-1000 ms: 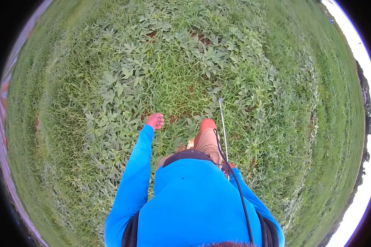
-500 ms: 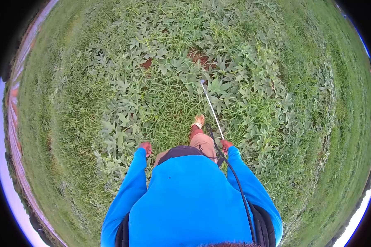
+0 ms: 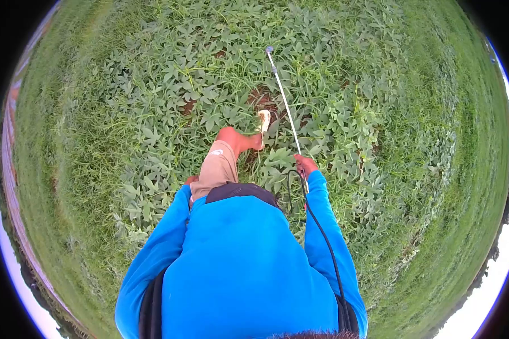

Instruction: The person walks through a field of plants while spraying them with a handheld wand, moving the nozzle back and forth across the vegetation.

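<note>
My right hand [image 3: 306, 164] is closed around the lower end of a sprayer wand [image 3: 287, 107]. The thin pale wand points forward and slightly left over the leaves, with a bluish nozzle [image 3: 269, 50] at its tip. From the handle area a black hose [image 3: 326, 240] loops and runs back along my right arm. My left hand [image 3: 191, 180] is beside my raised left thigh, near the tan shorts [image 3: 216, 168]. Little of it shows past the blue sleeve, and its fingers are hidden.
Low broad-leaved plants [image 3: 209, 85] and grass cover the ground around me, with small patches of reddish soil [image 3: 261, 98]. One foot [image 3: 264, 121] is ahead of me among the plants. Dark straps [image 3: 151, 305] pass by my shoulders. A reddish track [image 3: 10, 130] runs along the far left.
The wand has swung forward, and my right hand is farther out from my body. A left leg has stepped ahead; the other foot is out of sight. My left hand has drawn back.
</note>
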Motion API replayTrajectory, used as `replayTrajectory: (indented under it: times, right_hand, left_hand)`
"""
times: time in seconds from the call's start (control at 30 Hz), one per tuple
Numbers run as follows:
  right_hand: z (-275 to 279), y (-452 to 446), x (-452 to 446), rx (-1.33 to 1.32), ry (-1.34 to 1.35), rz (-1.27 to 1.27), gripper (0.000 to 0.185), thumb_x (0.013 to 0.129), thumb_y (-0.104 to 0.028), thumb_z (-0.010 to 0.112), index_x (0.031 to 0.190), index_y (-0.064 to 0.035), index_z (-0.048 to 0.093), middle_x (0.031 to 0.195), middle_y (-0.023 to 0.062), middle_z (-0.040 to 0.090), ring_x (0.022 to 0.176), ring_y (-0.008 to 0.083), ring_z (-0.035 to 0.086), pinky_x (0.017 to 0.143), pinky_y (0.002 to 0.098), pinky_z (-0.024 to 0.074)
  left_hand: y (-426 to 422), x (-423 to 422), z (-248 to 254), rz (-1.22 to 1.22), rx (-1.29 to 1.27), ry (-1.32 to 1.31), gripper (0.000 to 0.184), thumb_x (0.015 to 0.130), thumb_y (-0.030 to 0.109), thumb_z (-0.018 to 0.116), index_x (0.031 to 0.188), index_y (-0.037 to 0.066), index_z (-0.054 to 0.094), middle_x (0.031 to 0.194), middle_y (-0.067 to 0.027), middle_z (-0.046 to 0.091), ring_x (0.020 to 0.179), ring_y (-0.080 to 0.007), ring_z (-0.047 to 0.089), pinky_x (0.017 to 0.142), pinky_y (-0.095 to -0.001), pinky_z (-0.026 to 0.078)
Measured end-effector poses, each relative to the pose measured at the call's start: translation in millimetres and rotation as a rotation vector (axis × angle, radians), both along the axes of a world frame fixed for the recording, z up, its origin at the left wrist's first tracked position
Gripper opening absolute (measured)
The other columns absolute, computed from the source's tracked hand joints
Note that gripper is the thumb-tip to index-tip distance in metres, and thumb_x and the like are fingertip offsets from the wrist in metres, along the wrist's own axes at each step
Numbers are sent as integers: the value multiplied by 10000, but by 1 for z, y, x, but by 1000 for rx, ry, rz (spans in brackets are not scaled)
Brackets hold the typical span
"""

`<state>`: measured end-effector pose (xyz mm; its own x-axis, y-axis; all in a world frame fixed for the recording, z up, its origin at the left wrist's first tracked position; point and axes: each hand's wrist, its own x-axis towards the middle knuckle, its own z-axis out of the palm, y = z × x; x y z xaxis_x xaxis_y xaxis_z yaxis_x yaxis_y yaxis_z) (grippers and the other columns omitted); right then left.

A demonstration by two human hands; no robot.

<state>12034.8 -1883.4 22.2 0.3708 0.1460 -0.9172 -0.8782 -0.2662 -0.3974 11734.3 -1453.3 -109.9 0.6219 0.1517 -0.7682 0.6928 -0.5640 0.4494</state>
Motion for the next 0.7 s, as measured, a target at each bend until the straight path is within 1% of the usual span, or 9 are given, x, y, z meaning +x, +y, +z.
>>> replayTrajectory:
  times: [0.2, 0.27, 0.3, 0.33, 0.4, 0.43, 0.47, 0.53, 0.7]
  right_hand:
    - [-68, -4, 139, -93, -29, 6, 272, 745, -360, 621, 679, -133, 489, 478, -14, 403, 368, 142, 439, 343, 276, 300]
    - [-89, -10, 178, -191, 96, -40, 327, 696, -345, 658, 786, -42, 575, 524, 81, 521, 396, 202, 502, 363, 296, 383]
    - [-119, -20, 190, -277, -38, 248, 346, 712, -357, 635, 814, -31, 578, 536, 94, 534, 407, 233, 512, 380, 325, 411]
    - [-102, -22, 193, -291, -11, 254, 346, 712, -357, 635, 814, -31, 578, 536, 94, 534, 407, 233, 512, 380, 325, 411]
    - [-75, -5, 244, -366, 198, -30, 365, 724, -351, 619, 854, -12, 577, 572, 102, 540, 410, 252, 507, 389, 360, 420]
    - [-100, -21, 252, -353, 150, -53, 358, 727, -362, 613, 813, -18, 562, 552, 100, 511, 401, 245, 494, 378, 372, 408]
    - [-68, -12, 274, -179, 200, -249, 364, 717, -383, 617, 756, -30, 538, 519, 99, 477, 397, 230, 487, 366, 371, 397]
    - [-12, 25, 325, -371, 169, -175, 228, 750, -298, 598, 688, -113, 480, 449, 7, 336, 353, 152, 344, 332, 325, 299]
    - [17, 54, 416, -310, 249, -126, 346, 754, -416, 569, 782, -78, 502, 516, 84, 474, 394, 218, 458, 369, 367, 394]
  left_hand:
    - [25, 201, -67, 68, -85, -46, 423, 762, 410, 492, 1021, 100, 619, 1046, -162, 594, 992, -298, 553, 838, -366, 427]
    - [40, 303, -116, 43, -82, 2, 418, 765, 401, 493, 1019, 93, 617, 1021, -161, 602, 943, -294, 569, 802, -368, 445]
    - [52, 338, -132, 2, -73, 85, 413, 769, 393, 494, 1017, 86, 614, 997, -161, 609, 894, -290, 585, 767, -370, 462]
    - [49, 352, -135, -32, -82, 186, 408, 772, 385, 495, 1015, 78, 611, 972, -161, 617, 844, -286, 602, 732, -371, 480]
    - [54, 480, 10, 377, -264, 118, 353, 790, 377, 508, 987, 94, 585, 810, -102, 612, 620, -186, 581, 510, -324, 462]
    - [59, 525, 35, 459, -323, 35, 323, 804, 366, 501, 976, 100, 565, 751, -65, 577, 556, -134, 527, 452, -283, 409]
    - [68, 572, 54, 539, -381, -62, 293, 818, 355, 494, 965, 107, 544, 692, -27, 542, 493, -81, 473, 394, -241, 356]
    - [83, 663, 109, 514, -423, -91, 288, 837, 353, 476, 967, 103, 539, 708, -4, 532, 520, -68, 460, 426, -219, 348]
    - [119, 807, 156, 447, -491, -232, 269, 848, 348, 467, 970, 118, 539, 771, 18, 538, 579, -60, 460, 495, -199, 370]
